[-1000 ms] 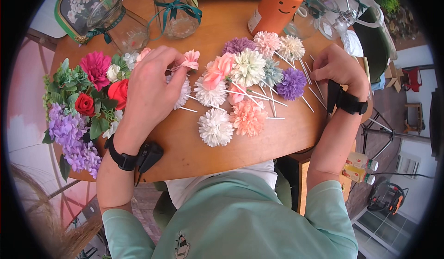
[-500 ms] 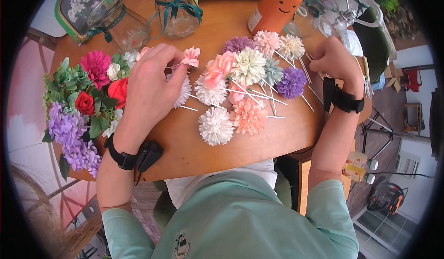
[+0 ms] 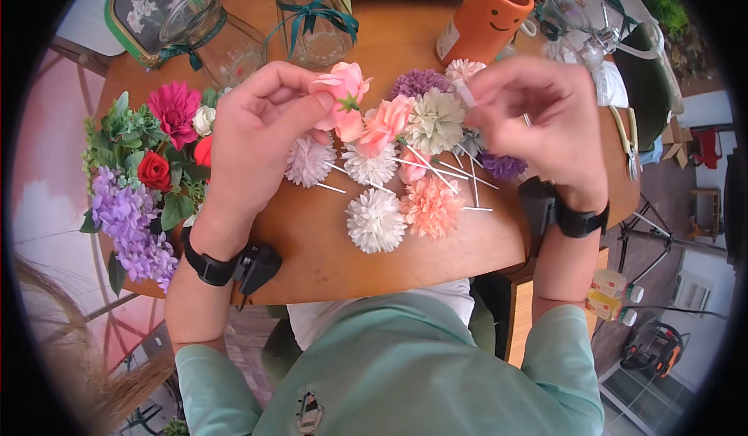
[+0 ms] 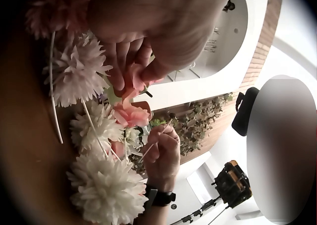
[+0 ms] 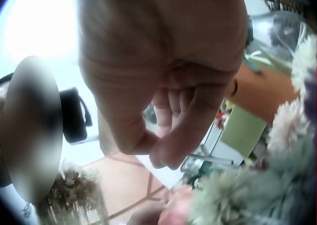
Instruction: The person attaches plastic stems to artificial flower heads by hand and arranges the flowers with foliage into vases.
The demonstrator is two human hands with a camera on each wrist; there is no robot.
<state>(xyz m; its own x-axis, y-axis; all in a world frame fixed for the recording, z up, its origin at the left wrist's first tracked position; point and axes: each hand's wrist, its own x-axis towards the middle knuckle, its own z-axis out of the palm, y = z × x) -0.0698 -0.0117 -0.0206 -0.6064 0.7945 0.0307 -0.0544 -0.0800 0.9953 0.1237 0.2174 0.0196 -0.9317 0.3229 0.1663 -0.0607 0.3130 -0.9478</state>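
Observation:
My left hand (image 3: pixel 257 144) pinches a pink artificial flower (image 3: pixel 348 93) between thumb and fingers, its green base turned toward the right. Over the right part of the flower pile, my right hand (image 3: pixel 545 116) pinches a thin white stick (image 4: pixel 166 126), which shows best in the left wrist view. The two hands are apart, facing each other. Below them lie pompom flowers on white stems: a white one (image 3: pixel 375 220), a peach one (image 3: pixel 433 206) and a purple one (image 3: pixel 421 83). A second pink flower (image 3: pixel 387 123) rests beside the held one.
At the left lie red, magenta and lilac flowers (image 3: pixel 128 206) with leaves. Behind stand two glass vases (image 3: pixel 315 35) with teal ribbons, a framed picture (image 3: pixel 148 7) and an orange smiling pot (image 3: pixel 485 23). Pliers (image 3: pixel 626 140) lie at the table's right edge.
My right hand has moved left from the table's right side toward the middle, with a white stick in its fingers. My left hand has turned the pink flower so its green base shows.

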